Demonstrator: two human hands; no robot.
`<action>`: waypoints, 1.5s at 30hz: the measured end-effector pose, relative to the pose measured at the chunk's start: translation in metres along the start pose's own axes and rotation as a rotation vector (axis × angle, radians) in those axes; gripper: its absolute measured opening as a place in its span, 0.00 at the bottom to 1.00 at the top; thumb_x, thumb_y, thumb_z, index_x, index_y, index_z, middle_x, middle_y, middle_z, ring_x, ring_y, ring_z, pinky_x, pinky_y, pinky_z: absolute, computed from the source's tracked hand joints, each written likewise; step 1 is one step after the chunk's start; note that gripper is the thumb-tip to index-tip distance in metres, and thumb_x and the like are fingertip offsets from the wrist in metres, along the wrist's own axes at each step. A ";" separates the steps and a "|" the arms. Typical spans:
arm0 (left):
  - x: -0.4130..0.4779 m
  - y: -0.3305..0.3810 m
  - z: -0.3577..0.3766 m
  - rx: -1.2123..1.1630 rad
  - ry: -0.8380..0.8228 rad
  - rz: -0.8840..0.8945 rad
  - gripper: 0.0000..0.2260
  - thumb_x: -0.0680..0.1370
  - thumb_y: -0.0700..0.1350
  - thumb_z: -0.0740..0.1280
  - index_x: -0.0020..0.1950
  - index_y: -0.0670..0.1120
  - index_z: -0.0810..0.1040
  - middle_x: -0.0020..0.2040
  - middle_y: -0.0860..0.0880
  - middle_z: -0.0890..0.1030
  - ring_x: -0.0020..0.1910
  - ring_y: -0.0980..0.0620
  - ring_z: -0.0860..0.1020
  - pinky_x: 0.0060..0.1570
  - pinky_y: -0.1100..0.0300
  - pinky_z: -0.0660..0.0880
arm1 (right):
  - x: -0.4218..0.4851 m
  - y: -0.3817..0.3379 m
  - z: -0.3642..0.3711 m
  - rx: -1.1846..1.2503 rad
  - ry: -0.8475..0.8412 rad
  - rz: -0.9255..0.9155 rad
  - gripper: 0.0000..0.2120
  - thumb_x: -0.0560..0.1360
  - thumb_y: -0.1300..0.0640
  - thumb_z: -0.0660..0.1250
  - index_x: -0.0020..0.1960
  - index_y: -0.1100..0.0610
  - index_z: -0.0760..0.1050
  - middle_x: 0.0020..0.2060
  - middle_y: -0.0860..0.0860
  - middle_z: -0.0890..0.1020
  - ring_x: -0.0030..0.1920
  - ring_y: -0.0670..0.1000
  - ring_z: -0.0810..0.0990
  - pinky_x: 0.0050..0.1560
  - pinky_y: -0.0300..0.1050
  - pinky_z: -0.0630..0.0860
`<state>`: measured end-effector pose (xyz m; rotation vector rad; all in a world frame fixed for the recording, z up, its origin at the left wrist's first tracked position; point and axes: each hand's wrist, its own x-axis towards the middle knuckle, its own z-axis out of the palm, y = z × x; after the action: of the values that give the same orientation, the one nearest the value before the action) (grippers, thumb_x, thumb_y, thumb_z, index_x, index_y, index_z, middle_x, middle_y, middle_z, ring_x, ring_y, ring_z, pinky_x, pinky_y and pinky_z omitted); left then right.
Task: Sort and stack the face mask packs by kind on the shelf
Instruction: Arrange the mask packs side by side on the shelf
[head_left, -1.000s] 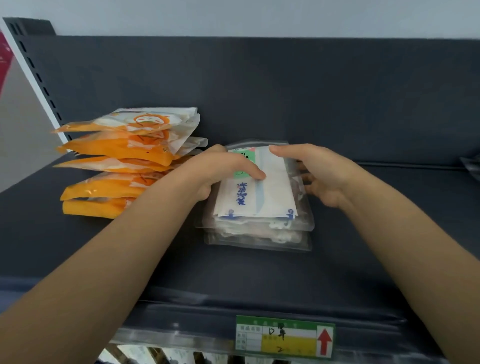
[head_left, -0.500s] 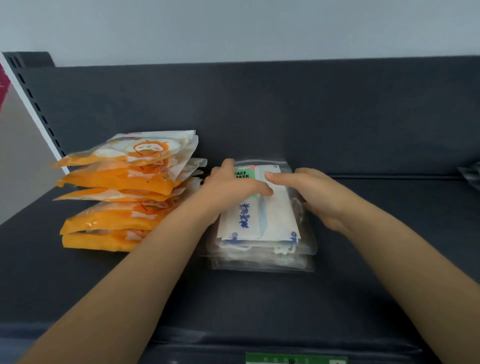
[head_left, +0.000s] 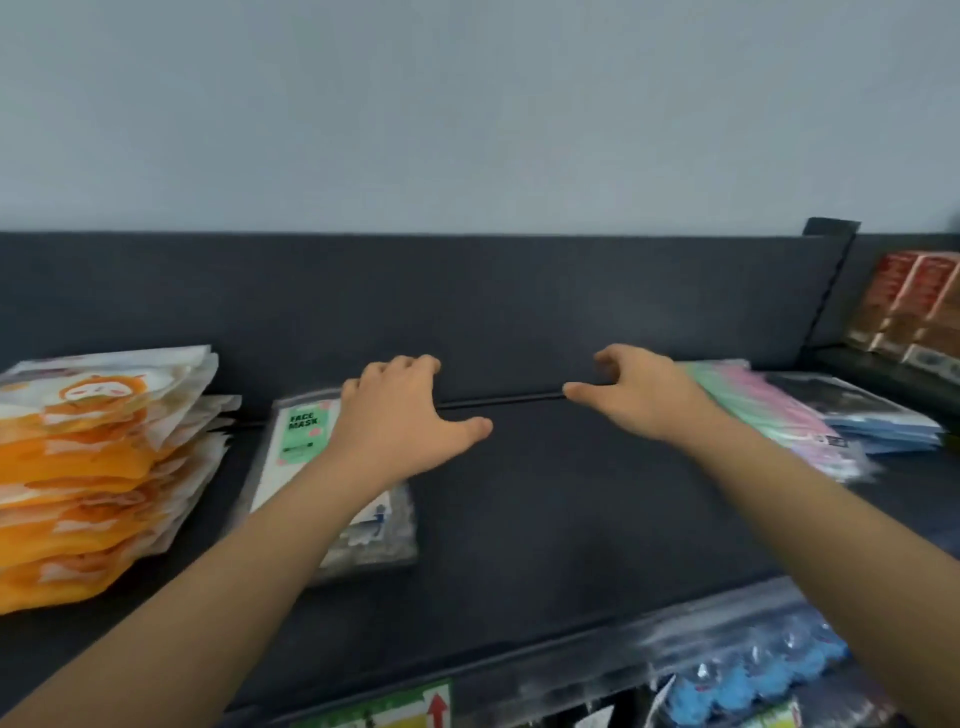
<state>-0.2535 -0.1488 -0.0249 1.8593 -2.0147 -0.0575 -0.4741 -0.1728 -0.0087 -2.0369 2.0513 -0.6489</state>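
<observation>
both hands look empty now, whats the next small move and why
Probably reach the right hand on to the pastel packs at right and take the top one. Both hands are open and empty; the left hand hovers over the clear stack, which sits squared beside the orange stack, while the right-side packs lie fanned and mixed.

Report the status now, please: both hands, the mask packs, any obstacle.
Left hand open, over the clear pack stack. Right hand open and empty, near the pastel packs. Orange stack at far left. Shelf between the hands: no obstacle.
</observation>
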 end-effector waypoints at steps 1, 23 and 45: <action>0.000 0.016 0.005 0.022 -0.006 0.029 0.37 0.70 0.69 0.65 0.72 0.50 0.66 0.71 0.50 0.70 0.70 0.45 0.67 0.66 0.49 0.63 | 0.002 0.020 -0.016 -0.082 0.031 0.038 0.29 0.72 0.39 0.66 0.65 0.57 0.73 0.61 0.54 0.79 0.62 0.57 0.77 0.59 0.49 0.74; 0.080 0.281 0.154 -0.530 -0.251 -0.262 0.45 0.71 0.66 0.68 0.76 0.39 0.58 0.71 0.43 0.70 0.66 0.44 0.73 0.57 0.54 0.73 | 0.078 0.232 -0.086 0.190 -0.407 0.193 0.24 0.73 0.49 0.71 0.61 0.63 0.71 0.48 0.61 0.75 0.46 0.60 0.77 0.41 0.47 0.71; 0.084 0.283 0.163 -1.126 -0.284 -0.523 0.28 0.64 0.43 0.76 0.63 0.41 0.76 0.51 0.46 0.81 0.41 0.50 0.79 0.36 0.59 0.72 | 0.088 0.233 -0.067 0.484 -0.419 0.209 0.34 0.74 0.52 0.71 0.74 0.61 0.60 0.74 0.60 0.63 0.71 0.64 0.66 0.60 0.55 0.68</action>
<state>-0.5760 -0.2352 -0.0699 1.5202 -1.0896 -1.3396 -0.7171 -0.2551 -0.0324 -1.5080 1.6383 -0.5537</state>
